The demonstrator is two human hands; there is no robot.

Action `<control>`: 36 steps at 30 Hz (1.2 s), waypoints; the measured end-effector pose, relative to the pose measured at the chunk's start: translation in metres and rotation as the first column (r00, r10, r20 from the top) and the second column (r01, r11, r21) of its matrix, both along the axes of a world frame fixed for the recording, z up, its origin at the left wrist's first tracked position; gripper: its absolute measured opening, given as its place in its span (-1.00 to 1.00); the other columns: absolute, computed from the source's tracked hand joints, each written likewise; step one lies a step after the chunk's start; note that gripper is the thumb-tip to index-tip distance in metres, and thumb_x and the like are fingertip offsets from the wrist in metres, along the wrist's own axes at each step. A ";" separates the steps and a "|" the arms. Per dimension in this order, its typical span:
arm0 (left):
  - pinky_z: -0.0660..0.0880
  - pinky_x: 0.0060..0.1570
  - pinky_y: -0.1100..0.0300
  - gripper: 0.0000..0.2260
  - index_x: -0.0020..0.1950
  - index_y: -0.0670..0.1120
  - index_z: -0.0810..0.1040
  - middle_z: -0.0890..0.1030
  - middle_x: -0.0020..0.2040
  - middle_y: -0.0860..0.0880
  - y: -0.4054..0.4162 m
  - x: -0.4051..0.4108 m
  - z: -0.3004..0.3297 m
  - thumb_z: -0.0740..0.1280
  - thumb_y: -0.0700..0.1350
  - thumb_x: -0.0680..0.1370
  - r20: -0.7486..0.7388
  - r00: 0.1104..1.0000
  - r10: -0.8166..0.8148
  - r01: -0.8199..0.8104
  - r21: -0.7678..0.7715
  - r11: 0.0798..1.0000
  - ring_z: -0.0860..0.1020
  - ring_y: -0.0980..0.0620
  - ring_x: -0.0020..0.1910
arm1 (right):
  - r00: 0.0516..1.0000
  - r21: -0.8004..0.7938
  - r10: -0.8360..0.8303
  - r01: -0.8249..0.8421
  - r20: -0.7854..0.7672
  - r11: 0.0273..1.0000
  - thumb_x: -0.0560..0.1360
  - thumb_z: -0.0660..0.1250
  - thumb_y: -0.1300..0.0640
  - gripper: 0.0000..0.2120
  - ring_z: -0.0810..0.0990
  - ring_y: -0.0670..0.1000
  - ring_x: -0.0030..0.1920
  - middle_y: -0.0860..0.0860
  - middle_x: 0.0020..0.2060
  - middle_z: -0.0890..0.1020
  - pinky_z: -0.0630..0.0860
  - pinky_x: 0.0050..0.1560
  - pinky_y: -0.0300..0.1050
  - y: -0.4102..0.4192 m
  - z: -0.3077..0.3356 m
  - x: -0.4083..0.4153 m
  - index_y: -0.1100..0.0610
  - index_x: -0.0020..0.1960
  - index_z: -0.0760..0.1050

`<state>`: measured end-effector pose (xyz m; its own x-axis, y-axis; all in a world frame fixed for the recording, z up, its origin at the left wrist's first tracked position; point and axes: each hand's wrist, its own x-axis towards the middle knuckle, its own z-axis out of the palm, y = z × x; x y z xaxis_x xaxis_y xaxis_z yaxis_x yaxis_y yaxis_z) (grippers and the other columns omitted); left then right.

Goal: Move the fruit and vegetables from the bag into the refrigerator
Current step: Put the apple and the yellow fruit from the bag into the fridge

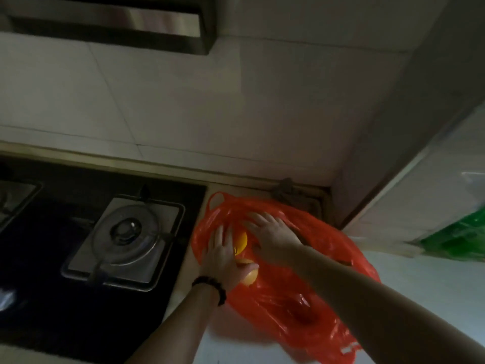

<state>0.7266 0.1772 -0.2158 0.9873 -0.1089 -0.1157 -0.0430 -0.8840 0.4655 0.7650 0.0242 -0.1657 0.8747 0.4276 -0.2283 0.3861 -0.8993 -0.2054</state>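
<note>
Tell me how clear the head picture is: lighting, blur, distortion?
Head view: dim overall, dark over the black gas stove; wide-angle bending at the wall edges; motion blur softens both hands and the crinkled red plastic bag; yellow fruit stays readable.

The head view is dim and murky, brightest at the right edge where light falls on a pale surface. The stove [78, 245] sinks into near black. Everything is soft and slightly blurred, and straight lines on the tiled wall [236, 101] bend toward the frame edges.
</note>
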 end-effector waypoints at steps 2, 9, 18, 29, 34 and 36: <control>0.11 0.46 -0.03 0.15 0.53 0.04 -0.14 0.03 0.53 -0.01 0.004 0.005 -0.003 0.48 0.34 0.17 -0.040 0.999 -0.011 0.009 -0.063 0.998 0.02 -0.01 0.51 | 0.999 -0.011 0.027 -0.028 -0.034 1.000 0.53 0.17 0.01 -0.42 0.01 0.06 0.50 -0.08 0.52 0.07 0.11 0.44 0.10 0.004 0.001 0.020 -0.12 0.50 0.05; 0.13 0.44 -0.12 0.24 0.48 0.17 -0.25 0.02 0.53 0.05 0.004 0.002 -0.007 0.54 0.31 0.08 -0.165 0.984 -0.066 0.043 -0.141 0.989 0.04 -0.01 0.50 | 0.944 0.141 -0.059 0.111 -0.325 0.984 0.57 0.11 0.08 -0.55 0.30 0.10 0.41 0.01 0.42 0.34 0.26 0.37 0.04 -0.004 -0.025 0.038 -0.05 0.46 0.24; 0.21 0.42 -0.03 0.19 0.50 0.16 -0.23 0.06 0.53 0.07 0.005 -0.031 -0.002 0.57 0.19 0.17 -0.288 0.946 -0.148 0.085 -0.219 0.972 0.12 -0.02 0.49 | 0.905 0.123 -0.117 0.181 -0.409 0.976 0.61 0.04 -0.01 -0.60 0.44 0.14 0.28 0.07 0.35 0.43 0.38 0.27 0.03 -0.041 -0.027 -0.005 -0.01 0.44 0.27; 0.51 0.04 0.01 -0.42 0.18 -0.06 0.46 0.47 0.18 -0.03 -0.021 -0.089 -0.002 0.11 0.38 0.46 0.159 0.984 0.080 -0.058 -0.140 0.988 0.45 -0.02 0.12 | 0.929 0.153 0.351 -0.365 0.115 0.918 0.46 0.34 0.12 -0.47 0.32 0.06 0.31 -0.01 0.38 0.31 0.34 0.31 -0.04 -0.040 -0.015 -0.056 -0.01 0.39 0.28; 0.24 0.35 0.13 -0.31 0.38 -0.01 0.30 0.32 0.36 0.02 -0.032 -0.088 -0.008 0.40 0.26 0.36 0.048 0.983 0.179 -0.176 -0.061 0.982 0.27 0.02 0.35 | 0.953 0.042 0.302 -0.302 0.016 0.952 0.42 0.40 0.06 -0.31 0.17 0.07 0.40 -0.03 0.46 0.13 0.28 0.36 -0.04 -0.018 -0.020 -0.034 -0.10 0.45 0.15; 0.25 0.37 0.10 -0.23 0.41 0.02 0.24 0.31 0.37 0.04 -0.031 -0.090 -0.011 0.40 0.31 0.32 -0.003 0.986 0.167 -0.167 -0.042 0.985 0.27 0.02 0.36 | 0.971 0.044 0.229 -0.227 -0.068 0.973 0.40 0.43 0.07 -0.24 0.19 0.11 0.40 0.00 0.46 0.12 0.32 0.34 -0.01 -0.013 -0.024 -0.030 -0.10 0.47 0.09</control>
<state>0.6366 0.1458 -0.2267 0.9921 0.0529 -0.1135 0.1033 -0.8585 0.5022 0.7350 0.0111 -0.1894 0.7350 0.6229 -0.2679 0.5632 -0.7808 -0.2705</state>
